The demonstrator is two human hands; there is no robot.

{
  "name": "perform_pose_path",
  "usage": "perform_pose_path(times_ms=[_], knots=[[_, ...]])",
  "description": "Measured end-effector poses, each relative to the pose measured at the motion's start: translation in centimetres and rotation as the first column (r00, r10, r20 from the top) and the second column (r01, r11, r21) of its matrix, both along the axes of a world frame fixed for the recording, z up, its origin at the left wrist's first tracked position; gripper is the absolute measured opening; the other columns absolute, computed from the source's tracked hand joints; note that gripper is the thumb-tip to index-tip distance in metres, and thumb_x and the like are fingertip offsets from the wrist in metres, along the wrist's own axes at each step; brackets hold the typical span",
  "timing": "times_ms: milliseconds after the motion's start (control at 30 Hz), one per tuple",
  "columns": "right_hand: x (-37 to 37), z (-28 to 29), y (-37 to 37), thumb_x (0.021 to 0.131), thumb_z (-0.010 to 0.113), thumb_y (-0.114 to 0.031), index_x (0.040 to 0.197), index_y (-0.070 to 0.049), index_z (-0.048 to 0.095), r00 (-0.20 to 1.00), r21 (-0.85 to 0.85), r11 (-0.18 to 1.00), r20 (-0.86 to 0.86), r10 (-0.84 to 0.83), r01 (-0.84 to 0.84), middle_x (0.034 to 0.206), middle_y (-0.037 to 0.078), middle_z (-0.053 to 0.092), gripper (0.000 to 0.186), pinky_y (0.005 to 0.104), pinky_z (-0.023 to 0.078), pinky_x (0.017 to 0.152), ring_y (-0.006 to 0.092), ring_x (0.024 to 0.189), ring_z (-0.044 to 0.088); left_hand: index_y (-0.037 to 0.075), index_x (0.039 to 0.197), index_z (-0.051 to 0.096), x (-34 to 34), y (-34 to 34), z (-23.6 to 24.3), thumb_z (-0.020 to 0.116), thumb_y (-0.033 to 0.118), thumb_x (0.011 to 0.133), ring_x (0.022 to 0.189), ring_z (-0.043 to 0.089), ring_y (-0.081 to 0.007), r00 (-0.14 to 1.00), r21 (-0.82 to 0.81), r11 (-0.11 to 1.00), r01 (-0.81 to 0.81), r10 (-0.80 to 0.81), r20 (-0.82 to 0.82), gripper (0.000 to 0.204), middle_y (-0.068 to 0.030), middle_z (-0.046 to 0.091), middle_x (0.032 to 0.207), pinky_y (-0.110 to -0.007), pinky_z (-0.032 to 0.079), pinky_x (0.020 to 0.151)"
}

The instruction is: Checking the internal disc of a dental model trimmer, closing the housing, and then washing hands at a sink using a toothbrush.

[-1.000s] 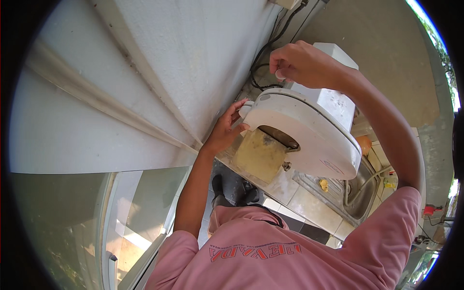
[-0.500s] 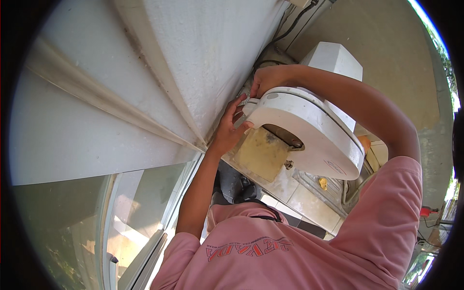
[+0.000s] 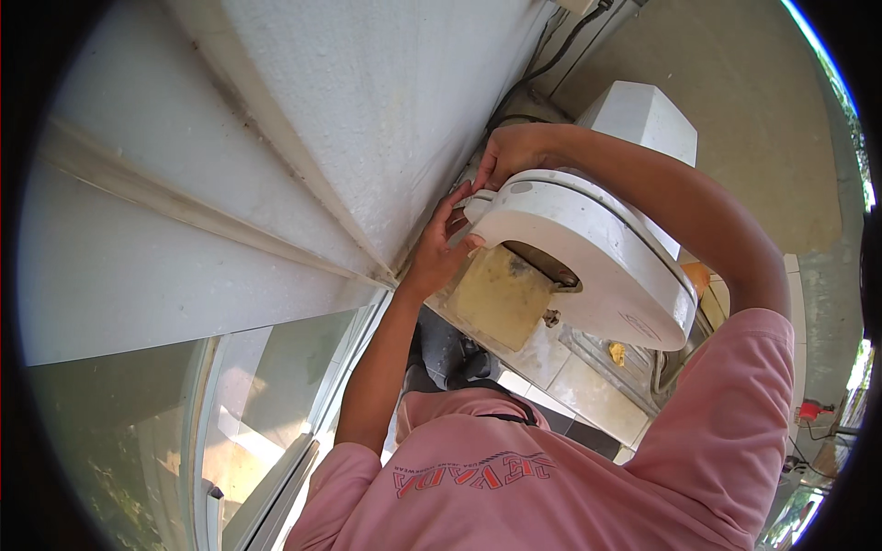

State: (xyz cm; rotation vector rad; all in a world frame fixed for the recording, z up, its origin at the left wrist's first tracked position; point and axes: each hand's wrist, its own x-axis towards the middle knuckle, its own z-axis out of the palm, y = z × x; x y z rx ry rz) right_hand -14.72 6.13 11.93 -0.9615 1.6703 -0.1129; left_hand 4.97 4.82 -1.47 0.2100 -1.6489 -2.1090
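Observation:
A white, rounded machine (image 3: 625, 266) with a curved, hollowed front stands before me. What kind of machine it is I cannot tell. My left hand (image 3: 441, 253) cups its left end, the thumb pressed on the front edge and the fingers spread round a small rounded projection. Reaching over the top, my right hand (image 3: 510, 154) has its fingertips pinched together at that same end, beside the left fingertips. Whatever lies between the right fingers is too small or hidden. Below the hollow sits a stained, yellowish square block (image 3: 501, 298).
A white angular housing (image 3: 643, 119) rises behind my right forearm. Close on the left runs a white ribbed wall (image 3: 367, 119), with a glass panel (image 3: 119, 432) below. A metal sink (image 3: 606, 363) with a yellow scrap (image 3: 616, 354) lies under the machine's right side. Black cables (image 3: 570, 46) run behind.
The view has shifted slightly. My right fingers have turned a little at the machine's left end, and my left hand keeps its hold there.

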Motion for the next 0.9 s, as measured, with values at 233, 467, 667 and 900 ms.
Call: perform_pose_path(times_ms=[233, 467, 667, 900], knots=[[-1.0, 1.1, 0.3, 0.079, 0.065, -0.015, 0.097, -0.001, 0.067, 0.969, 0.033, 0.986, -0.182, 0.168, -0.165, 0.080, 0.008, 0.067, 0.023, 0.0288, 0.049, 0.069, 0.0151, 0.073, 0.062, 0.007, 0.142, 0.026, -0.5, 0.0, 0.4, 0.070, 0.015, 0.079, 0.122, 0.043, -0.0203, 0.998, 0.007, 0.999, 0.053, -0.053, -0.028, 0.078, -0.0095, 0.039, 0.138, -0.037, 0.030, 0.106], [-2.4, 17.8, 8.6, 0.084, 0.062, -0.026, 0.106, -0.004, 0.063, 0.558, -0.301, 0.865, -0.829, -0.029, -0.401, 0.089, 0.011, 0.067, 0.032, 0.0348, 0.050, 0.075, 0.0247, 0.080, 0.065, 0.008, 0.142, 0.028, 0.1, -1.3, 1.1, 0.068, 0.019, 0.080, 0.128, 0.036, -0.0200, 0.982, 0.028, 0.982, 0.189, -0.190, 0.013, 0.075, -0.0077, 0.040, 0.137, -0.035, 0.024, 0.109], [-3.0, 15.8, 16.5, 0.077, 0.071, -0.023, 0.108, -0.006, 0.062, 0.562, -0.171, 0.957, -0.827, -0.012, -0.233, 0.091, 0.012, 0.067, 0.036, 0.0354, 0.049, 0.079, 0.0221, 0.081, 0.064, 0.007, 0.140, 0.029, -0.3, -1.7, 1.3, 0.071, 0.023, 0.078, 0.129, 0.035, -0.0216, 0.987, -0.003, 0.987, 0.158, -0.158, 0.001, 0.077, -0.0090, 0.039, 0.137, -0.037, 0.024, 0.110], [-3.0, 15.3, 14.4, 0.076, 0.066, -0.018, 0.107, -0.010, 0.061, 0.683, -0.398, 0.913, -0.690, -0.238, -0.085, 0.081, 0.010, 0.064, 0.033, 0.0298, 0.048, 0.065, 0.0169, 0.063, 0.059, 0.006, 0.139, 0.030, 0.1, -1.8, 1.7, 0.072, 0.021, 0.076, 0.127, 0.038, -0.0219, 0.979, -0.010, 0.982, 0.187, -0.186, 0.084, 0.077, -0.0091, 0.039, 0.137, -0.037, 0.027, 0.108]])
